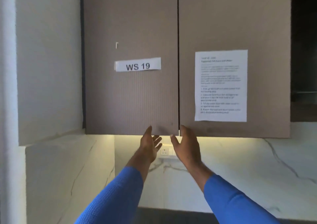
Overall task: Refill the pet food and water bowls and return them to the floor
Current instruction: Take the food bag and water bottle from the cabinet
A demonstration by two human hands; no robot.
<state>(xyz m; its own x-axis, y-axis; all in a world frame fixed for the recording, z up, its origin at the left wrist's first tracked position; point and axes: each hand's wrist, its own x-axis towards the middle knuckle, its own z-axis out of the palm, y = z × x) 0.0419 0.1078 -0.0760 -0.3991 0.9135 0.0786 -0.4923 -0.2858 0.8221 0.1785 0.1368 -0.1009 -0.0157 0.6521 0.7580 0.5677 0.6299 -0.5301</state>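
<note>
I face a brown wall cabinet with both doors shut. The left door (130,93) carries a "WS 19" label (137,66). The right door (235,26) carries a printed task sheet (221,85). My left hand (150,145) reaches up to the bottom edge of the left door, fingers straight and spread, thumb tip at the door's lower edge. My right hand (186,145) is raised under the right door's lower corner, fingers relaxed, holding nothing. No bowls or pet food are in view.
A lit marble backsplash (240,163) runs under the cabinet, with a wall socket (165,151) between my hands. A white wall (48,69) stands to the left. A dark open recess (303,52) lies to the right of the cabinet. A dark counter edge (171,213) shows below.
</note>
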